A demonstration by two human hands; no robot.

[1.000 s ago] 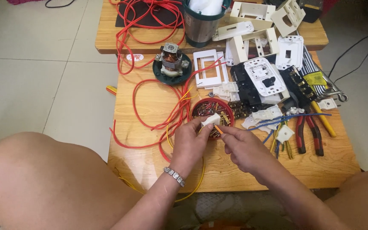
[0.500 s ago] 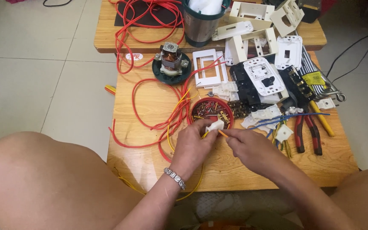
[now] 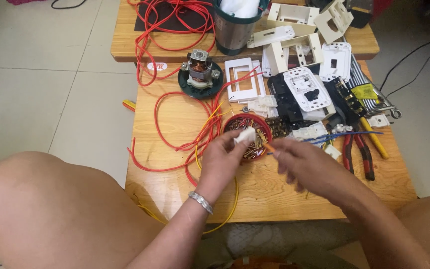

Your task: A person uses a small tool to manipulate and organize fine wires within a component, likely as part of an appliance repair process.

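Left hand (image 3: 225,154) pinches a small white switch part (image 3: 244,135); right hand (image 3: 299,164), at its 3 o'clock, grips an orange-tipped tool (image 3: 269,147). Best held steady above the worktop (image 3: 274,192).

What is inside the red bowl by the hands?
The red bowl holds small brass-coloured screws. The left hand and its white part cover part of the contents.

I see bare forearms, no sleeves. Left hand (image 3: 223,158) wrist carries a silver link bracelet (image 3: 200,201), possibly a watch band. Right hand (image 3: 305,167) blurred, no jewellery visible. Knees bare.
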